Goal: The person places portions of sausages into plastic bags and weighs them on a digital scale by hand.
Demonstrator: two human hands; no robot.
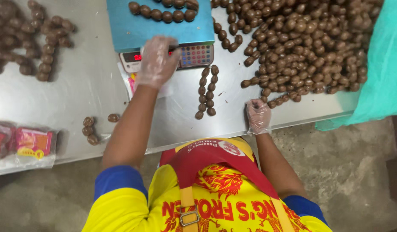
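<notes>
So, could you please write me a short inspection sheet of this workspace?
Surface: steel table, mostly bare at the near edge.
Job's things: brown balls heaped at right; two short rows in the middle; scale with balls on its blue platform.
Clutter: wrapped packets at left.
Grips: gloved left hand over the scale's keypad; gloved right hand at the table edge, curled.
Cables: nothing seen.
Surroundings: concrete floor, teal cloth.

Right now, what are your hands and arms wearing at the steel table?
Both the left hand and the right hand wear thin, clear, crinkly plastic gloves that end at the wrists. The forearms are bare. Short blue sleeves cover the upper arms, part of a yellow shirt with red lettering and a red dragon print. A red apron with tan straps and a metal buckle hangs over the chest.
</notes>
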